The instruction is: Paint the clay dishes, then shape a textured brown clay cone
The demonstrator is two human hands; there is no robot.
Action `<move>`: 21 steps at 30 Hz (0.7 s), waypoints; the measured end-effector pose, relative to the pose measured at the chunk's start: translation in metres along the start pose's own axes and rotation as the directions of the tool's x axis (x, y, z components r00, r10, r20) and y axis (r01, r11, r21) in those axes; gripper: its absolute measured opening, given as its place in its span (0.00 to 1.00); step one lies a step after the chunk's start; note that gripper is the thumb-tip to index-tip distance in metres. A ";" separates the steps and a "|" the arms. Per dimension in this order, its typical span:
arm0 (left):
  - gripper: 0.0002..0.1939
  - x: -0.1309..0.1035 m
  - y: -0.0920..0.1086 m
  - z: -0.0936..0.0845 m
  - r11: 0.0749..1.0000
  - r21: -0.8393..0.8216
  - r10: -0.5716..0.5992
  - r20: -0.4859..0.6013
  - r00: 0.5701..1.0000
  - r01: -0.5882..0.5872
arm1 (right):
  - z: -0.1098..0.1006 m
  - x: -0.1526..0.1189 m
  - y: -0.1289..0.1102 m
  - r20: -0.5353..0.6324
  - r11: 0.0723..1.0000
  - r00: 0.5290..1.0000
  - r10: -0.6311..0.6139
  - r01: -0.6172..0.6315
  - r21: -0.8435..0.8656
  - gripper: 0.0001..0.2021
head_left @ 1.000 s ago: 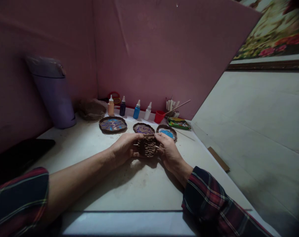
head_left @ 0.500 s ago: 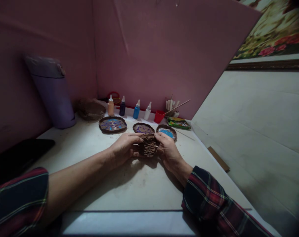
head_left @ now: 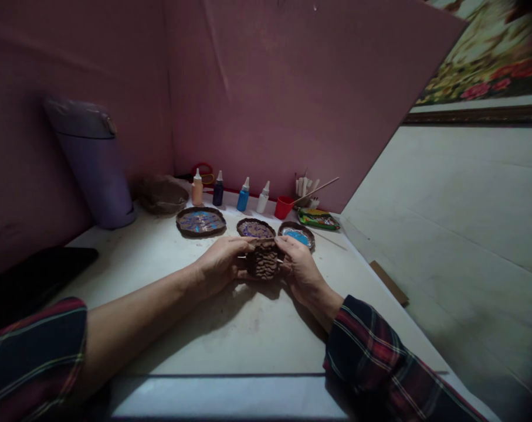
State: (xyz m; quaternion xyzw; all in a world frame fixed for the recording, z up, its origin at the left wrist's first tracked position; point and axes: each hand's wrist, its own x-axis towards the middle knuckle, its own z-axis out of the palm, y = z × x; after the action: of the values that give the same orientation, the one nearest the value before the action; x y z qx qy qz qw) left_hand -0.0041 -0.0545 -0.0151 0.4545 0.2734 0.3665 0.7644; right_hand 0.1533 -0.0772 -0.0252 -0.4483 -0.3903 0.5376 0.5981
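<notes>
Between my two hands is a small brown clay pot (head_left: 264,262), its side covered in rows of rough, scale-like ridges. My left hand (head_left: 224,262) is closed on its left side, thumb near the rim and fingers lower down. My right hand (head_left: 300,265) grips the right side, thumb at the top edge. The pot is held just above the white board, with its shadow below. Just behind it are a clay dish with purple marks (head_left: 254,228) and a clay dish with blue paint (head_left: 296,235). The pot's inside is hidden from me.
A larger painted clay dish (head_left: 201,223) lies to the left. Behind stand several paint bottles (head_left: 243,196), a red cup (head_left: 284,208) with a stick, and a green packet (head_left: 318,219). A purple tumbler (head_left: 96,170) and a bagged brown lump (head_left: 162,195) are at left.
</notes>
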 end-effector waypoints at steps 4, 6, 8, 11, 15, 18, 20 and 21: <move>0.18 -0.002 0.001 0.000 0.999 -0.039 0.002 0.052 0.999 0.000 | 0.001 0.000 -0.001 0.001 1.000 1.000 0.004 -0.004 0.009 0.12; 0.19 -0.002 0.001 0.000 0.999 -0.040 0.000 0.048 0.999 0.002 | 0.001 0.000 -0.001 0.000 1.000 1.000 -0.001 0.001 0.013 0.12; 0.20 -0.001 0.001 0.001 1.000 -0.018 -0.001 0.016 1.000 0.001 | 0.001 0.000 -0.001 0.000 1.000 1.000 -0.002 0.002 0.015 0.12; 0.22 0.000 0.000 0.002 1.000 -0.005 0.000 -0.019 1.000 -0.001 | 0.001 0.000 -0.001 0.004 1.000 1.000 0.004 -0.004 0.010 0.11; 0.19 0.001 0.000 0.001 1.000 -0.017 -0.006 -0.001 1.000 0.006 | 0.001 0.000 -0.001 0.005 1.000 1.000 -0.011 0.011 0.026 0.11; 0.16 0.000 0.000 0.000 0.999 -0.041 -0.009 0.006 1.000 0.009 | 0.001 -0.001 -0.001 0.009 0.999 1.000 -0.012 0.011 0.031 0.11; 0.15 -0.001 0.000 0.000 0.999 -0.033 -0.003 -0.007 1.000 0.002 | 0.001 -0.001 -0.001 0.006 1.000 1.000 -0.009 0.009 0.021 0.11; 0.15 0.000 0.000 0.000 1.000 -0.019 0.004 -0.013 1.000 -0.004 | 0.001 -0.001 -0.001 0.005 1.000 1.000 -0.006 0.006 0.016 0.11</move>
State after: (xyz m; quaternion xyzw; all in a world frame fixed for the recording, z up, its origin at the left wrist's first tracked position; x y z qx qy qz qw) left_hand -0.0043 -0.0550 -0.0154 0.4453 0.2739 0.3736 0.7662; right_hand 0.1525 -0.0781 -0.0238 -0.4413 -0.3887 0.5399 0.6022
